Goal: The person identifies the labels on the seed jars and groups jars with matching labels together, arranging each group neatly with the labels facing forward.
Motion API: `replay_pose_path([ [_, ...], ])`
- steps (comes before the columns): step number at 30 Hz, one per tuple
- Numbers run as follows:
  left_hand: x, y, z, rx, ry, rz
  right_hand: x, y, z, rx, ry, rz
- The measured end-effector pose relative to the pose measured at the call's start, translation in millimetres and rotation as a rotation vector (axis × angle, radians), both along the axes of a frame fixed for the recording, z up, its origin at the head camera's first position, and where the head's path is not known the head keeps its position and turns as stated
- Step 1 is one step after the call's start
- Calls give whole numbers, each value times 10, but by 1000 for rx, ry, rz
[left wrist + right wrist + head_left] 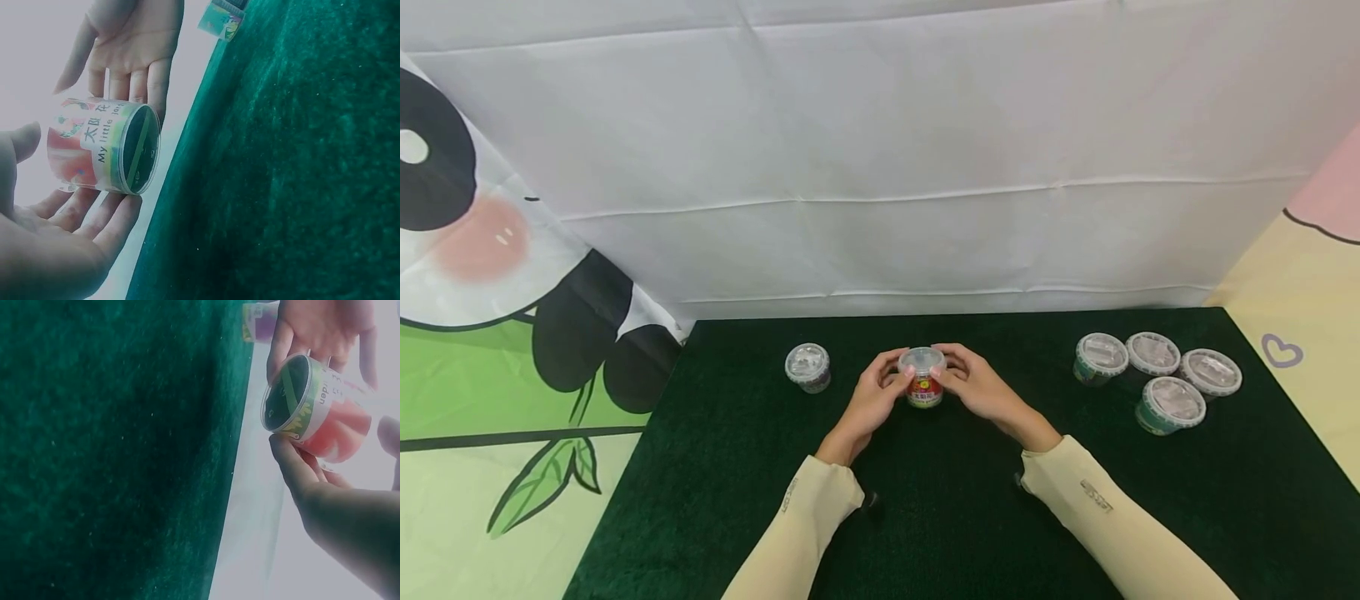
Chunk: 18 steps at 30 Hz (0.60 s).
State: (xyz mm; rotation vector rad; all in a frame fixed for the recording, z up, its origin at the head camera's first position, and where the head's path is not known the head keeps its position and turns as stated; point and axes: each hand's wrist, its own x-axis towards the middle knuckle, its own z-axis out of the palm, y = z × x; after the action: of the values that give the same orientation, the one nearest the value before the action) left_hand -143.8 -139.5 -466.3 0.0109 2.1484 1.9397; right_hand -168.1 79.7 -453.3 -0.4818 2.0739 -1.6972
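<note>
A clear plastic cup [925, 387] with a lid and a red, yellow and green label is held upright between both hands near the middle of the table. My left hand [872, 396] grips its left side, thumb at the front and fingers behind. From the other side my right hand [981, 387] holds it the same way. In the left wrist view the label on the cup [87, 147] reads "My little" above a green band, and its round base shows. The right wrist view also shows the cup's dark base [289, 394], raised off the green cloth.
Left of the hands stands a lidded cup [808, 368] with a purple label. Several lidded cups with green labels, one of them a front cup [1171, 407], cluster at the right. Dark green cloth [737, 500] covers the table; a white curtain [880, 250] hangs behind it.
</note>
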Motion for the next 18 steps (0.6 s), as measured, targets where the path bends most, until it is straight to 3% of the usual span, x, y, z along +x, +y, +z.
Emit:
replay_pose_path([
  [18,-191,-74,-80,-3,10,-33,-176,-67,-90,27,64,3],
])
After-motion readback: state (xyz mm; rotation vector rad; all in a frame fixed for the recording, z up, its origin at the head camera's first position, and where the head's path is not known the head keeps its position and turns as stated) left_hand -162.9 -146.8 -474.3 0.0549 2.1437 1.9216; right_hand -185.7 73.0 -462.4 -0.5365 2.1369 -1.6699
